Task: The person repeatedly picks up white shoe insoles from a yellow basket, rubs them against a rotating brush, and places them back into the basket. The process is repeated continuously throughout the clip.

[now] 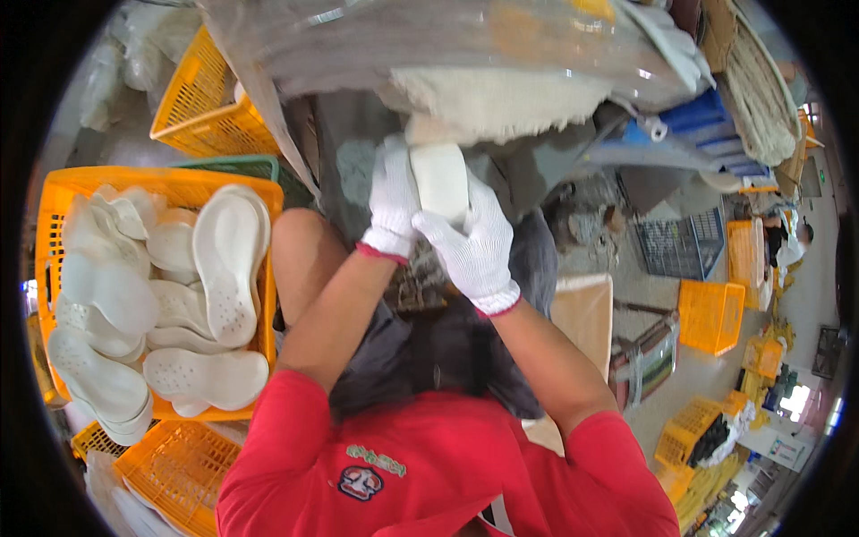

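The left grip (392,201) and right grip (483,246), both white-gloved, clasped a white piece (441,185) between them, just below a ragged cloth (501,103). At left, a yellow crate (152,179) was heaped with white soles (224,277); a blue crate (682,246) stood at right, near a yellow bin (711,315).

Pale grey floor (631,438) spreads between 3 and 5 o'clock. At 3, a blue-grey crate (684,243) stands on it, with an orange crate (711,315) just beyond. A pale wall (821,277) curves along the rim at 3, a dark frame (825,352) on it toward 4. At 4, what looks like a window (795,403) glares white near a strip light (835,413). Another small bright patch (31,291) shows at 9.
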{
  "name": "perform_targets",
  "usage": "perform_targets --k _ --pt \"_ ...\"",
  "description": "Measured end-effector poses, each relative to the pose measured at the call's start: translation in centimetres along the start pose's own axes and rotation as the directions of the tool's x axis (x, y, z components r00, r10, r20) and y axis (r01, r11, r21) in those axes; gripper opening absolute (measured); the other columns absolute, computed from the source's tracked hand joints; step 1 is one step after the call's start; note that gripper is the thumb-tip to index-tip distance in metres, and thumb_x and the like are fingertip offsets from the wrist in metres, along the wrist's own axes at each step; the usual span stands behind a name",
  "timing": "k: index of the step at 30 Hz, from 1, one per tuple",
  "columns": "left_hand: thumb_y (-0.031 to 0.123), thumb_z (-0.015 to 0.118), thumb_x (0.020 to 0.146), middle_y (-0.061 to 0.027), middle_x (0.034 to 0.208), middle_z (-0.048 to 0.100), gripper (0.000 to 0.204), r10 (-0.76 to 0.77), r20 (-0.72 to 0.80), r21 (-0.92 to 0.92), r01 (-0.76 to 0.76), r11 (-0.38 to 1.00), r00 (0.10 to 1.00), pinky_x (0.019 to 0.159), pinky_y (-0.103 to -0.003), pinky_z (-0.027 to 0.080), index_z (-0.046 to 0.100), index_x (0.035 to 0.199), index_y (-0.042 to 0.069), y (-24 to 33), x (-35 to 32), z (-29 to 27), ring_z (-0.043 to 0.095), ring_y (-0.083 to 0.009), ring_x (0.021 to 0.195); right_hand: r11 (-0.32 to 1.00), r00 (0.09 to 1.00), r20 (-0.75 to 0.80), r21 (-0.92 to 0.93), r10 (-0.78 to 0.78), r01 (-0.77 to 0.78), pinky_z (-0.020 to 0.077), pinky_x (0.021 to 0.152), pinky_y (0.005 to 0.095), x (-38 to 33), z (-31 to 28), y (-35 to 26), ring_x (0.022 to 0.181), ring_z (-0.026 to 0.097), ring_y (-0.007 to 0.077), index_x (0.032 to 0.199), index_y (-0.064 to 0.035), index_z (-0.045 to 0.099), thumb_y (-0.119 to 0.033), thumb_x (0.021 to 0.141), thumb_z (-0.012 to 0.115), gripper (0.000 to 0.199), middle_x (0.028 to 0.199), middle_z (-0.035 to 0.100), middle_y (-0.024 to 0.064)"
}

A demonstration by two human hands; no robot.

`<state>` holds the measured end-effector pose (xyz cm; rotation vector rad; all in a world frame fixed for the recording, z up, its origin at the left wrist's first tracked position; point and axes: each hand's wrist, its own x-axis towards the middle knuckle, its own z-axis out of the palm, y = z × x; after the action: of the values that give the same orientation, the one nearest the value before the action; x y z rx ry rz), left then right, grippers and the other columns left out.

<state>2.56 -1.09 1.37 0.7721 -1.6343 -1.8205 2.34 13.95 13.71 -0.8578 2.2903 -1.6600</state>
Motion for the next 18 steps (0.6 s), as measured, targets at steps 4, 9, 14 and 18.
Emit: perform_targets --k 4,9,14,18 --pt "0.022 0.073 0.099 -0.0218 0.102 0.070 0.027 0.171 0.002 0.332 -0.162 0.929 0.985 0.083 -0.047 0.060 0.065 0.116 0.002 0.9 -1.6 -0.3 0.072 -0.0403 0.096 0.993 0.992 -0.035 -0.021 -0.118 0.117 0.0579 0.104 0.0357 -2.1 -0.1 1.3 0.119 0.074 0.0202 0.149 0.0039 0.064 -0.021 0.090 0.094 0.070 0.137 0.075 0.0175" --pt "0.038 0.074 0.099 -0.0181 0.110 0.076 0.040 0.198 -0.091 0.284 -0.165 0.944 0.976 0.083 -0.044 0.064 0.069 0.122 0.005 4.8 -3.1 -0.2 0.078 -0.0352 0.096 0.972 0.973 -0.052 0.053 -0.225 0.227 0.0562 0.107 0.0382 -1.4 0.0 0.4 0.122 0.073 0.0233 0.149 0.0046 0.063 -0.021 0.090 0.092 0.070 0.134 0.075 0.0183" --pt "0.036 0.046 0.114 -0.0124 0.103 0.079 0.040 -0.368 0.340 -0.719 0.492 0.491 0.865 0.080 -0.045 0.066 0.070 0.122 0.005 4.4 -1.9 0.7 0.078 -0.0300 0.088 0.972 0.955 0.295 0.210 0.039 -0.105 0.0573 0.102 0.0395 2.0 -1.4 -2.3 0.112 0.074 0.0271 0.144 0.0010 0.065 -0.022 0.088 0.085 0.064 0.126 0.077 0.0187" --pt "0.034 0.045 0.115 -0.0133 0.101 0.077 0.038 -0.476 0.335 -0.659 0.563 0.499 0.813 0.071 -0.047 0.064 0.069 0.127 0.006 2.2 -1.3 1.8 0.075 -0.0332 0.076 0.876 0.955 0.296 -0.464 0.011 0.134 0.0584 0.094 0.0427 -2.9 -3.1 -5.4 0.104 0.072 0.0349 0.144 -0.0039 0.063 -0.015 0.083 0.081 0.064 0.122 0.072 0.0173"
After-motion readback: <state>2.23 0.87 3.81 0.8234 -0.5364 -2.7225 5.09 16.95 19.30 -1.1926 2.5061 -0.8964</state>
